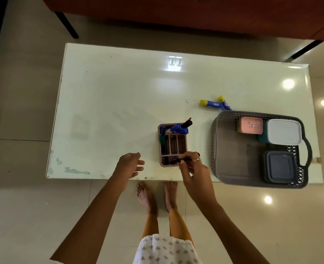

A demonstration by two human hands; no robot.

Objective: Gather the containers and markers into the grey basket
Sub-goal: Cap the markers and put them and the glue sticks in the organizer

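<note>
The grey basket [231,149] stands at the table's near right corner. Inside it are a pink container [249,125], a teal container with a white lid [284,133] and a dark grey container [280,166]. A mauve compartment organiser [182,143] sits left of the basket, with blue markers [176,129], a black marker [187,123] and a green marker [163,142] in it. My right hand [192,166] grips a thin dark marker [184,159] over the organiser's near edge. My left hand [130,164] hovers open to its left, holding nothing.
Two blue glue sticks with yellow caps [210,103] lie on the white table [119,103] just beyond the basket. A dark red sofa [176,14] stands behind the table. My bare feet [157,195] are on the tiled floor below the table's near edge.
</note>
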